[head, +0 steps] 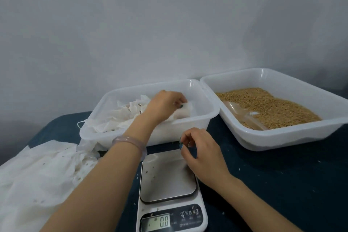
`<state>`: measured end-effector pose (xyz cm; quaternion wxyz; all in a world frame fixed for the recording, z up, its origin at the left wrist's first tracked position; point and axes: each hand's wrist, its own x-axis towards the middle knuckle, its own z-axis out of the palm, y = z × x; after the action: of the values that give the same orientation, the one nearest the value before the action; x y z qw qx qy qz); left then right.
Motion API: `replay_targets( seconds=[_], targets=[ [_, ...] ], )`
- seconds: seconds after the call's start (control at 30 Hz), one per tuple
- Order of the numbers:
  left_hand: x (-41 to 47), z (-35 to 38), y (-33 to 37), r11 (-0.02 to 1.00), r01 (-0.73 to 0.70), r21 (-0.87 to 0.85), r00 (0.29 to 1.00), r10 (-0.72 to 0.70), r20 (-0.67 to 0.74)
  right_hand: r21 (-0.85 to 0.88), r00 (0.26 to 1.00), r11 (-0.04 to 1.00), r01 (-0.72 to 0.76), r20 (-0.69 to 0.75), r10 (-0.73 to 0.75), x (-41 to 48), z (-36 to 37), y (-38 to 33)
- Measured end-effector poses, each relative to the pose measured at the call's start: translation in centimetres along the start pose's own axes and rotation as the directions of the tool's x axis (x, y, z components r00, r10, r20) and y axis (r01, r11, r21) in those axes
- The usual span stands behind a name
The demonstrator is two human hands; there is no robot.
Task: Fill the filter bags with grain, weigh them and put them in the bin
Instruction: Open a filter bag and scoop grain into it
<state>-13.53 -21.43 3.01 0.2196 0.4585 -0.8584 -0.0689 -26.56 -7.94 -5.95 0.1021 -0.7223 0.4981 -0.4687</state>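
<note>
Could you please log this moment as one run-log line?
left hand pinches filter bag inside bin | right hand loosely curled above scale, nothing seen held | no bag on scale | scoop in grain tray

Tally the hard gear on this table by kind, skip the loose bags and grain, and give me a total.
Bins: 2, the bag bin and the grain bin
Scale: 1
Scoop: 1
Total: 4

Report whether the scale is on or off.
On: the display of the scale shows digits reading 0.0.
</note>
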Motion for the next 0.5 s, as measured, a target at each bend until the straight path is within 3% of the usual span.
replay_targets(
  seconds=[0.1, 0.23, 0.33, 0.4, 0.5],
  targets=[
    [-0.5, 1.0, -0.7, 0.999, 0.023, -0.03, 0.988, -0.019, 0.151, 0.004, 1.0, 1.0, -0.009, 0.004, 0.009, 0.0, 0.0, 0.1],
    [-1.6, 0.0, -0.8, 0.998, 0.044, -0.049, 0.988, -0.036, 0.147, 0.001, 0.999, 1.0, -0.028, 0.021, 0.028, 0.1, 0.1, 0.3],
    [-4.8, -0.2, -0.2, 0.999, 0.021, -0.04, 0.995, -0.025, -0.097, -0.006, 0.999, 0.999, -0.039, 0.023, 0.039, 0.2, 0.2, 0.5],
    [-8.0, 0.1, 0.6, 0.999, -0.028, 0.019, 0.95, 0.033, -0.31, -0.001, 0.999, 0.999, -0.039, 0.017, 0.039, 0.2, 0.2, 0.4],
    [-12.9, 0.3, 1.4, 0.992, 0.001, 0.13, 0.924, 0.049, -0.379, 0.011, 0.999, 0.999, -0.042, 0.01, 0.042, 0.2, 0.3, 0.4]
  ],
)
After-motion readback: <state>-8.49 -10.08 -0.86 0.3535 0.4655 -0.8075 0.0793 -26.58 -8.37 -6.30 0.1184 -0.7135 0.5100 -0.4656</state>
